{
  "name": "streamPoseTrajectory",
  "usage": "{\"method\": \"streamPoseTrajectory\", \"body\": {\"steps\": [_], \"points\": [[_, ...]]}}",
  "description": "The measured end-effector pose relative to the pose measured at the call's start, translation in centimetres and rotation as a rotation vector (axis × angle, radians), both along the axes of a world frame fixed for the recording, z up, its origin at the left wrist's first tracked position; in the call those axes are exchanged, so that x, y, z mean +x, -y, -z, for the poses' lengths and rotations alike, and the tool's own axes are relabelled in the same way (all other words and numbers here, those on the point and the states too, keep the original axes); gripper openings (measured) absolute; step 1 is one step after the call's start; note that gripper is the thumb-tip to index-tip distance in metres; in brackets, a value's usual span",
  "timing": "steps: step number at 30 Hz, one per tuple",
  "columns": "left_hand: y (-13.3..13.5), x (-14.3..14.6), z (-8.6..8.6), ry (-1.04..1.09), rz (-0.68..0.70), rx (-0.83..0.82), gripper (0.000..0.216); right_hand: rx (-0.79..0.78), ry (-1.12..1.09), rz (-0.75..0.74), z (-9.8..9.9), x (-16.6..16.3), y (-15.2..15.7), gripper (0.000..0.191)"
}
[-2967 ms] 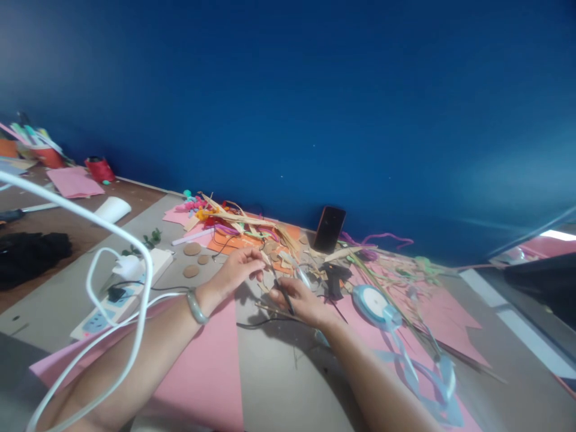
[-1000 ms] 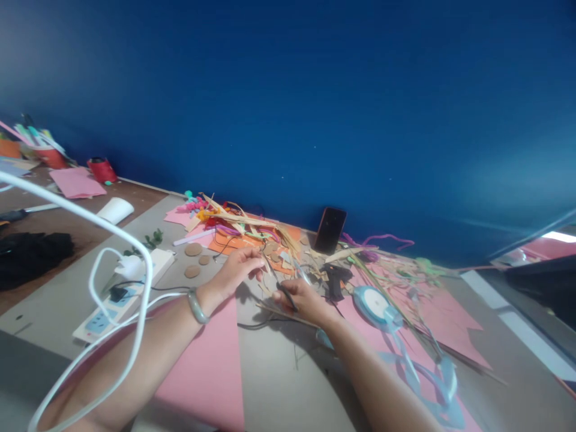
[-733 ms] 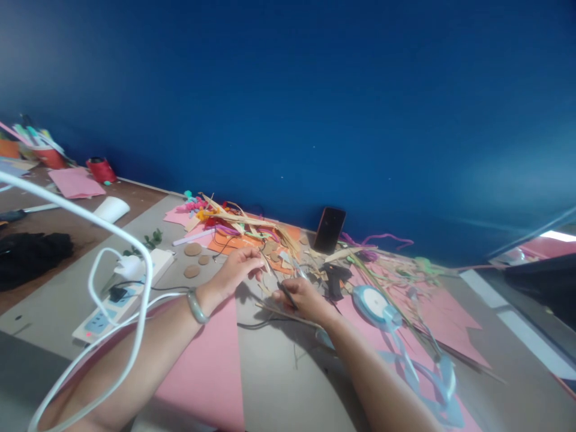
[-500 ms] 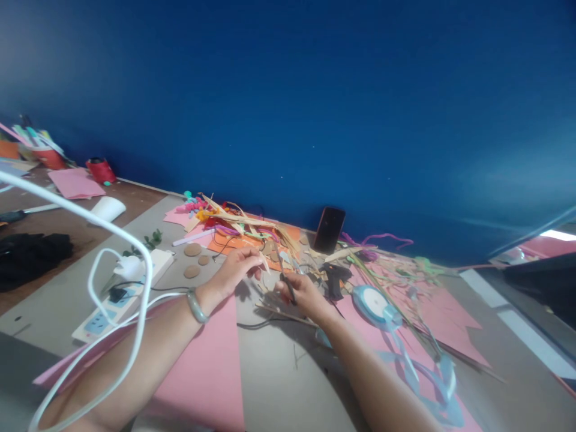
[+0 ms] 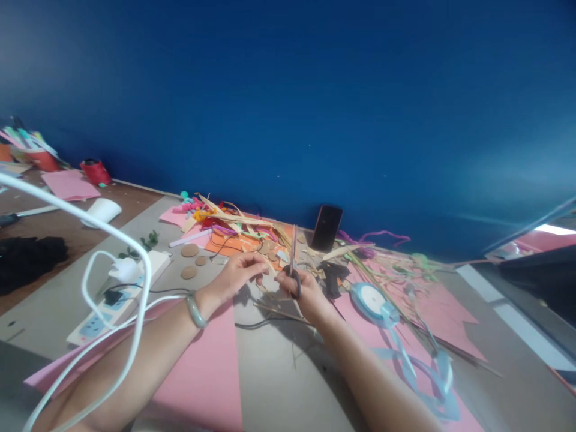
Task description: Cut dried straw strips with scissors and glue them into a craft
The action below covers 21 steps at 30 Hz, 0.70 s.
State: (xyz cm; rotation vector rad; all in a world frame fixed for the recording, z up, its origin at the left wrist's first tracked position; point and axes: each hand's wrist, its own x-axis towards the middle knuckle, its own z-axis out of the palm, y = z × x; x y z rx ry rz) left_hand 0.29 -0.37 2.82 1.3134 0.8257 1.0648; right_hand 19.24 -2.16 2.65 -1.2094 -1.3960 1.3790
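Right hand clenched round scissors, blades swung upright from earlier low slant, just in front of phone; left hand pinched tan scrap front-left of phone, near blades but apart, cutting seemingly paused

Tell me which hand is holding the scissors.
The right hand grips the scissors, with the blades pointing up toward the blue wall. The left hand, the one with the bracelet on its wrist, only pinches a small tan scrap.
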Motion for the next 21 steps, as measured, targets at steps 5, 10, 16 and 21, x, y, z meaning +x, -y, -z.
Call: {"method": "streamPoseTrajectory", "body": {"steps": [5, 10, 16, 21], "points": [[0.1, 0.06, -0.39, 0.016, 0.007, -0.04, 0.017, -0.005, -0.014, 0.013, -0.66, -0.19, 0.32, 0.027], [0.1, 0.06, -0.31, 0.093, 0.07, -0.076, 0.017, -0.045, -0.11, -0.107, -1.04, -0.22, 0.31, 0.033], [0.06, -0.1, 0.14, 0.151, 0.112, -0.066, 0.019, -0.115, -0.263, -0.159, -0.77, -0.47, 0.41, 0.034], [0.01, -0.08, 0.22, 0.164, 0.133, -0.054, 0.015, -0.177, -0.297, -0.179, -0.95, -0.69, 0.68, 0.04]]}}
